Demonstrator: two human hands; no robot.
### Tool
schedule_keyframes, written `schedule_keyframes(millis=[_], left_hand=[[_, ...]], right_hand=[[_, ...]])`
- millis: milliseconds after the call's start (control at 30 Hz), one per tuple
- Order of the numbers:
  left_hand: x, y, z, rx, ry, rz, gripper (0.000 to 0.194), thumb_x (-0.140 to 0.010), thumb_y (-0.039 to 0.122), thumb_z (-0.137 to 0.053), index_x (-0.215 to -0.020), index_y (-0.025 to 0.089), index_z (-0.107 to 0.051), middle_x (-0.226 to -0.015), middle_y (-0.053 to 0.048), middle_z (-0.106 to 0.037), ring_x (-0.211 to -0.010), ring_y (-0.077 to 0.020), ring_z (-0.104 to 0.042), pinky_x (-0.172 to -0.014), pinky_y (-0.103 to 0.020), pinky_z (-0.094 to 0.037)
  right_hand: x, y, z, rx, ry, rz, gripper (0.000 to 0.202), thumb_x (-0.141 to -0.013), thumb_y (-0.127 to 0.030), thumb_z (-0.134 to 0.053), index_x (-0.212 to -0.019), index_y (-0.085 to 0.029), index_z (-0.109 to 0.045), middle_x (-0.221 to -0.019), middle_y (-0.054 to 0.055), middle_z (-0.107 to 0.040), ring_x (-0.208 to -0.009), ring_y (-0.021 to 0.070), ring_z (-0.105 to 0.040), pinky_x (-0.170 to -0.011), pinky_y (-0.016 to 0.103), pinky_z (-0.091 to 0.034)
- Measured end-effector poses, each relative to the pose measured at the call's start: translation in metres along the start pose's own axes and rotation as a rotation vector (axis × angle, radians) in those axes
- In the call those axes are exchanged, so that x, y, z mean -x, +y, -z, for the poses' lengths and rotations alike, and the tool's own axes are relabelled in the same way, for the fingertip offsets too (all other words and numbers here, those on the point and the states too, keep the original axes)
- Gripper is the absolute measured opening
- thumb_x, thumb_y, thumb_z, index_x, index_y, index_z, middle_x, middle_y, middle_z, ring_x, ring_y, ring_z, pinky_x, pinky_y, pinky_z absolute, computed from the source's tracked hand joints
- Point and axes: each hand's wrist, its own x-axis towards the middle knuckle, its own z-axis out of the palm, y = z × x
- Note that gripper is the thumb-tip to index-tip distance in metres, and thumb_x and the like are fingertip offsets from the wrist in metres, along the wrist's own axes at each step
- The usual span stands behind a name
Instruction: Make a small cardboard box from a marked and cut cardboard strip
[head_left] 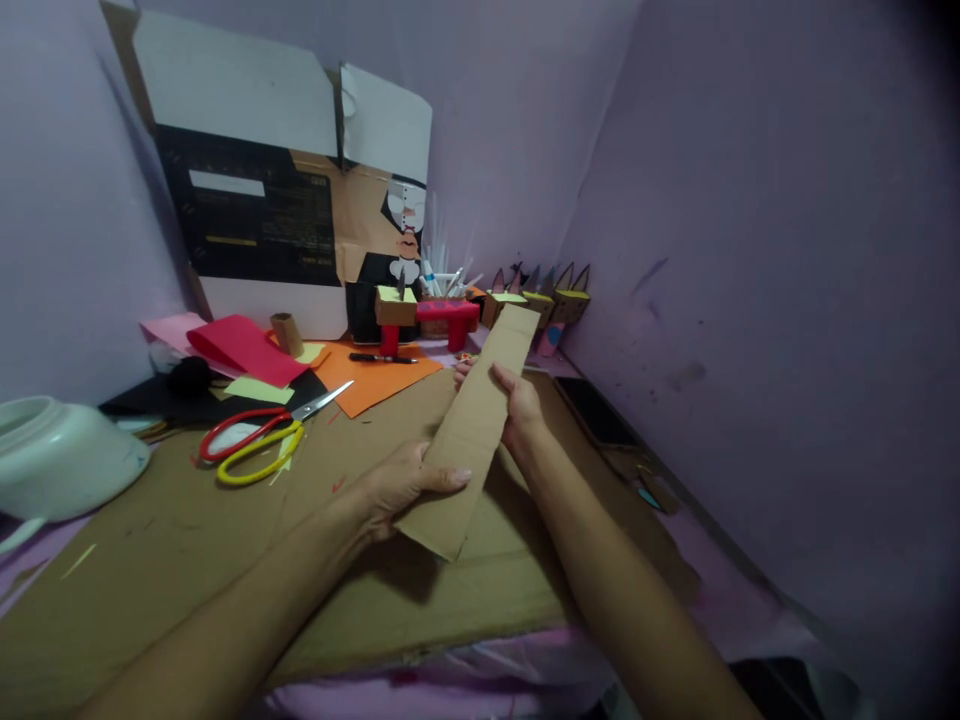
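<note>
"Above the cardboard mat (352, 635), gripping what?"

"A long cardboard strip (484, 415), held in both hands, clear of the mat and slanting from near left to far right."

"Closed how, with the left hand (405, 482)?"

"Firmly around the near end, thumb flat on top, fingers mostly hidden underneath."

"And with the right hand (521, 408)?"

"Around the far half, thumb at the right edge, fingers behind, tips showing past the left edge."

"Lying to the left?"

"Scissors (322, 402) with one red and one yellow handle, blades pointing away to the right. Beyond, a dark pen (382, 358) on an orange sheet (375, 385); farther left, a white pot (75, 460)."

"Off to the right?"

"A flat dark slab (596, 410), phone-like. Farther back, small eared boxes (572, 306)."

"Against the back wall?"

"A flattened box (259, 220), propped upright."
</note>
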Motion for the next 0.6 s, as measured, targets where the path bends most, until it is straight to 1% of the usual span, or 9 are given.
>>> schedule_keyframes(millis=[100,167,267,333,467,533,600], left_hand=[[0.000,0.002,-0.002,-0.053,0.035,-0.010,0.048,-0.057,0.026,-0.077,-0.099,0.009,-0.060,-0.081,-0.010,-0.068,-0.075,-0.0253,-0.065,-0.069,-0.037,-0.051],[0.002,0.004,-0.003,-0.101,0.070,-0.031,0.042,-0.058,0.024,-0.075,-0.096,0.011,-0.061,-0.080,-0.008,-0.069,-0.073,-0.0239,-0.064,-0.067,-0.035,-0.051],[0.003,0.005,-0.002,-0.177,0.138,-0.087,0.035,-0.060,0.019,-0.073,-0.093,0.015,-0.062,-0.077,-0.005,-0.069,-0.068,-0.0209,-0.063,-0.062,-0.030,-0.050],[0.003,0.004,0.000,-0.257,0.178,-0.145,0.033,-0.061,0.020,-0.070,-0.093,0.016,-0.062,-0.076,-0.004,-0.069,-0.068,-0.0207,-0.063,-0.060,-0.029,-0.049],[0.000,0.006,0.005,-0.374,0.231,-0.239,0.035,-0.062,0.023,-0.068,-0.095,0.013,-0.062,-0.077,-0.005,-0.069,-0.069,-0.0218,-0.063,-0.062,-0.030,-0.048],[0.000,0.008,0.007,-0.373,0.242,-0.246,0.036,-0.061,0.022,-0.068,-0.095,0.013,-0.062,-0.077,-0.005,-0.068,-0.070,-0.0209,-0.062,-0.062,-0.028,-0.048],[0.001,0.009,0.008,-0.353,0.235,-0.230,0.033,-0.061,0.022,-0.068,-0.092,0.013,-0.062,-0.076,-0.004,-0.067,-0.067,-0.0185,-0.061,-0.058,-0.026,-0.047]], right_hand=[[0.001,0.000,0.000,-0.004,-0.007,0.000,0.022,-0.080,-0.022,-0.044,-0.082,-0.014,-0.064,-0.076,0.007,-0.073,-0.070,0.0188,-0.067,-0.075,0.033,-0.051],[0.004,-0.002,-0.001,0.003,-0.027,-0.005,0.020,-0.078,-0.022,-0.047,-0.082,-0.015,-0.065,-0.077,0.006,-0.073,-0.070,0.0188,-0.067,-0.074,0.033,-0.051],[0.012,-0.006,-0.007,0.029,-0.077,-0.036,0.018,-0.073,-0.024,-0.055,-0.082,-0.013,-0.067,-0.077,0.007,-0.073,-0.071,0.0201,-0.067,-0.074,0.034,-0.051],[0.020,-0.005,-0.011,0.053,-0.107,-0.058,0.017,-0.068,-0.023,-0.062,-0.081,-0.013,-0.068,-0.075,0.007,-0.073,-0.070,0.0206,-0.066,-0.073,0.034,-0.051],[0.032,0.011,-0.021,0.095,-0.139,-0.076,0.019,-0.058,-0.016,-0.072,-0.077,-0.013,-0.069,-0.069,0.005,-0.072,-0.063,0.0193,-0.064,-0.069,0.034,-0.051],[0.034,0.020,-0.022,0.085,-0.112,-0.041,0.020,-0.056,-0.017,-0.074,-0.075,-0.016,-0.068,-0.069,0.002,-0.072,-0.063,0.0180,-0.064,-0.067,0.033,-0.052],[0.033,0.024,-0.022,0.070,-0.089,-0.004,0.024,-0.054,-0.017,-0.076,-0.076,-0.018,-0.067,-0.069,0.000,-0.072,-0.063,0.0172,-0.063,-0.066,0.032,-0.052]])
